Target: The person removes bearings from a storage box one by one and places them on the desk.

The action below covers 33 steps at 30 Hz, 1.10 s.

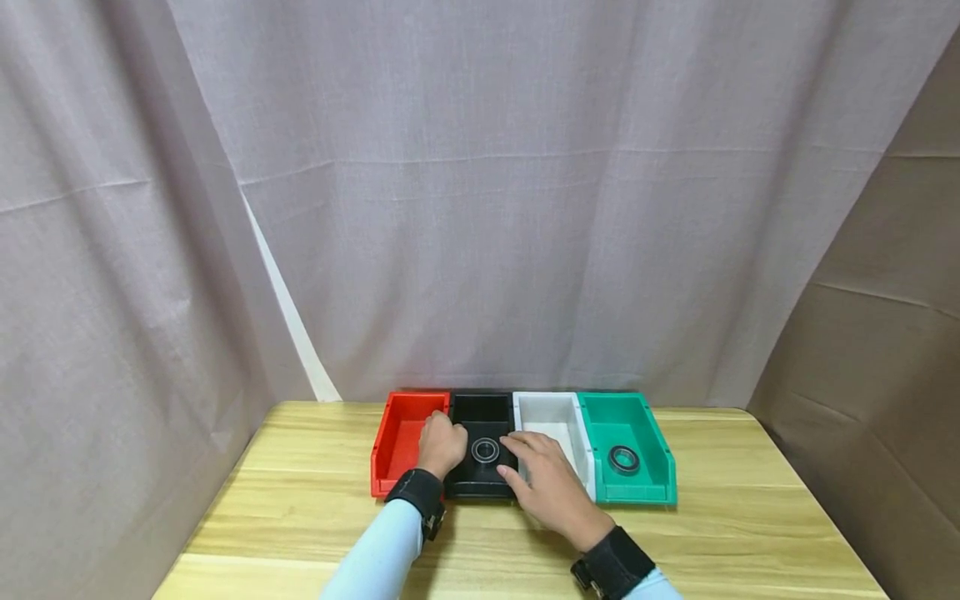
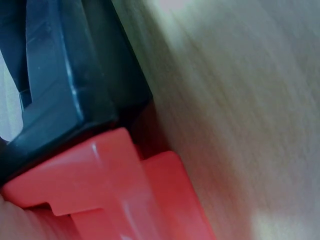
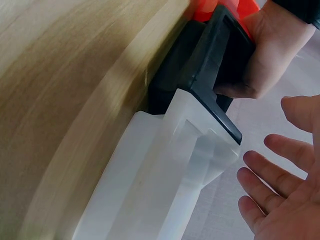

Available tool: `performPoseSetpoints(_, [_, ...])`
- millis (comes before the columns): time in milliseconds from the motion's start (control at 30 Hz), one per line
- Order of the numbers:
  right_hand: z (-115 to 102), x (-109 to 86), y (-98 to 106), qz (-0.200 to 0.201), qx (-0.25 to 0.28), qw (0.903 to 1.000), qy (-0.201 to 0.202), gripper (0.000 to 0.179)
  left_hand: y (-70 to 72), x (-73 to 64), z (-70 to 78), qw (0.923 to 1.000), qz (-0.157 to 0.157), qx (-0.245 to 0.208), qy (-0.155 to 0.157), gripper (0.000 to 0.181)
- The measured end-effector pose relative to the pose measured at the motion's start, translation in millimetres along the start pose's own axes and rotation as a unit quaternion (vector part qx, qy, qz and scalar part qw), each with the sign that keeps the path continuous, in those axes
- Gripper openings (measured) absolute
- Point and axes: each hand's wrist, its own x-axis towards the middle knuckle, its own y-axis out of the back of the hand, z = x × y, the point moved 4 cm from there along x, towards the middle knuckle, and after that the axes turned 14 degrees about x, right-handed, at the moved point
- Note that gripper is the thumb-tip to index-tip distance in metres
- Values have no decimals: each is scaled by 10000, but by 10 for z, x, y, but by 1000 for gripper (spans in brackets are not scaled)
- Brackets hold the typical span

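Four joined plastic bins stand side by side in the head view: a red bin [image 1: 380, 450], a black bin [image 1: 480, 489], a white bin [image 1: 545, 402] and a green bin [image 1: 637, 493]. My left hand [image 1: 442, 443] grips the adjoining side walls of the red and black bins, its thumb on the black bin's side in the right wrist view. A ring-shaped bearing [image 1: 485, 451] lies in the black bin. My right hand [image 1: 551, 483] hovers over the white bin with spread fingers, thumb and fingertips near that bearing, holding nothing. Another bearing [image 1: 624, 459] rests in the green bin.
The bins sit toward the back of a light wooden table [image 1: 300, 475]. A grey curtain [image 1: 480, 250] hangs right behind them, and more cloth closes off both sides. Black bands [image 1: 617, 562] are strapped round both wrists.
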Motion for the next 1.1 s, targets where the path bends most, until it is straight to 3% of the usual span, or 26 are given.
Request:
performPoseSetpoints(200, [27,88,-56,-334,-78,9994,-13,44,0,-2,-1,9998,-161,-109,63,37])
performPoseSetpoints(467, [107,351,-202,-1164,-557,9914,208,43,171,-91,80,9988,-257,-403,61,37])
performPoseSetpoints(700, [156,577,-475,-1666,-1275,9752,702,43,123,-40,7,9990,-364,-224,92,32])
performPoseSetpoints(933, [132,720,-635,-1810,-2273,9547,643,45,-48,75,-100,9992,-383,-112,-40,35])
performPoseSetpoints(1100, [156,728,-676,-1778,-2817,9414,536,24,-79,91,-93,9995,-304,-57,-107,36])
